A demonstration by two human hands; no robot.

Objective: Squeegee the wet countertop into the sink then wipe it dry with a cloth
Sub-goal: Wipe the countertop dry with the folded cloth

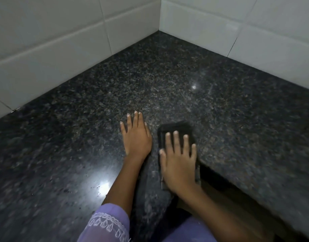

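Observation:
A dark speckled granite countertop (167, 81) fills an L-shaped corner under white tiles. My left hand (136, 137) lies flat on the stone with its fingers spread and nothing under it. My right hand (179, 161) presses flat on a dark folded cloth (174, 127) lying on the counter near the inner front edge. The cloth's far end shows beyond my fingertips; the rest is hidden under my palm. No squeegee and no sink are in view.
White tiled walls (63, 41) meet in a corner at the back. The counter's inner edge (237, 182) drops to a dark gap at the lower right. A bright light reflection (104, 186) shines on the stone near my left forearm.

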